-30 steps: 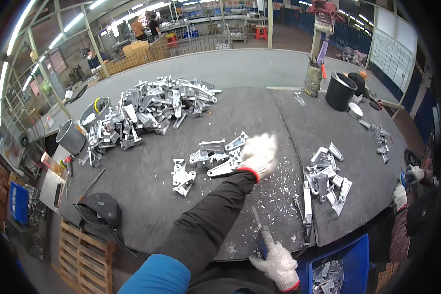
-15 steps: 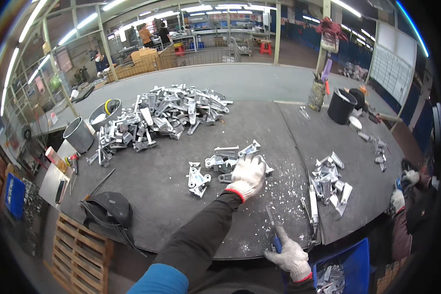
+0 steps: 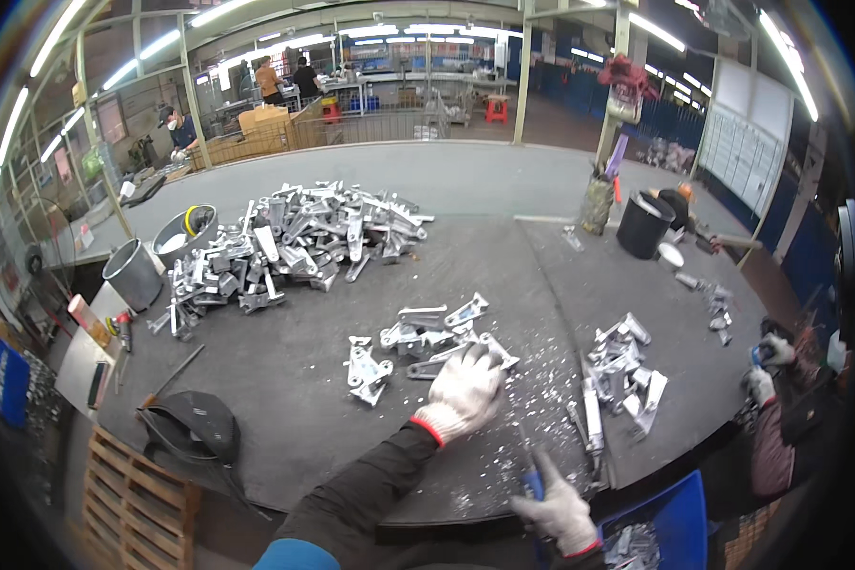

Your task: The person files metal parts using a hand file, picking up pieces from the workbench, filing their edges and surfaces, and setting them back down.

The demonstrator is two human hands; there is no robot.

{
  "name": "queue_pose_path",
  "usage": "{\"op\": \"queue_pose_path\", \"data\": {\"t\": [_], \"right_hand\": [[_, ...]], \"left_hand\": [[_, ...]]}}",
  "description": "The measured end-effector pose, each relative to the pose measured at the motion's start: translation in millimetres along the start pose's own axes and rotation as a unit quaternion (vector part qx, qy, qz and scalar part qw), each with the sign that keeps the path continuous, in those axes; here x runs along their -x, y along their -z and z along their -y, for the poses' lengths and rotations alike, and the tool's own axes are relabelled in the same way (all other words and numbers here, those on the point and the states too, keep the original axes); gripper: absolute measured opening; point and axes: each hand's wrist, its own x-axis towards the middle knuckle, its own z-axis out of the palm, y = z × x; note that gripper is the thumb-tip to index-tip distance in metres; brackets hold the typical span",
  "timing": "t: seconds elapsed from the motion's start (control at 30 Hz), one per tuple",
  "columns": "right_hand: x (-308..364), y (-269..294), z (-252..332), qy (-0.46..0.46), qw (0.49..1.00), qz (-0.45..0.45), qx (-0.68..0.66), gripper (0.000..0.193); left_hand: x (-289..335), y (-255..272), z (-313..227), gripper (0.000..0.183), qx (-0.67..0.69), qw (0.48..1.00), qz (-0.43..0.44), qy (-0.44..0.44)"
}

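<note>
My left hand (image 3: 464, 389), in a white knitted glove with a red cuff, is over the middle of the dark table with its fingers curled down. It is at the near edge of a small group of silver metal brackets (image 3: 423, 332); what its fingers hold, if anything, is hidden beneath it. Low at the table's front edge, my right hand (image 3: 559, 511), gloved too, is closed round a blue-handled file (image 3: 535, 484) whose slim grey blade points away from me. Small pale chips (image 3: 532, 404) lie scattered between the hands and beyond.
A large heap of brackets (image 3: 294, 237) lies at the far left, beside grey buckets (image 3: 133, 275). A smaller pile (image 3: 622, 356) lies on the right. A black bag (image 3: 192, 427) is at the left front; a blue bin (image 3: 679, 518) stands below the right edge. A co-worker's gloved hands (image 3: 765, 370) are far right.
My left hand has drawn back from over the bracket group toward me. My right hand keeps the file at the front edge. The whole view has shifted slightly.
</note>
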Motion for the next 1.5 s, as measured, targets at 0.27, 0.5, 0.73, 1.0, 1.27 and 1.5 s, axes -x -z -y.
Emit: {"op": "queue_pose_path", "data": {"t": [0.27,0.5,0.73,1.0,1.27,1.5], "right_hand": [[-0.6,-4.0,4.8,-0.045,0.998,-0.029,-0.046,0.104],[7.0,-11.0,5.8,-0.062,0.997,-0.04,-0.037,0.104],[-0.1,1.1,6.3,-0.045,0.993,-0.021,-0.112,0.103],[8.0,-12.2,5.7,-0.019,0.997,-0.077,-0.015,0.101],[48.2,-37.4,-7.9,0.028,0.991,-0.052,0.118,0.097],[85.7,-34.4,59.6,0.101,0.936,0.108,0.318,0.091]], "left_hand": [[-39.3,-55.6,13.2,0.026,-0.113,0.962,0.242,0.063],[8.6,2.4,-28.0,0.021,-0.009,0.999,0.048,0.003],[139.2,85.9,-83.8,0.032,0.078,0.987,0.124,0.062],[180.5,89.9,-84.3,0.055,0.101,0.983,0.147,0.04],[195.1,66.7,-92.5,0.046,0.366,0.919,-0.034,0.142],[167.7,51.6,-84.2,0.054,0.566,0.705,0.018,0.427]]}}
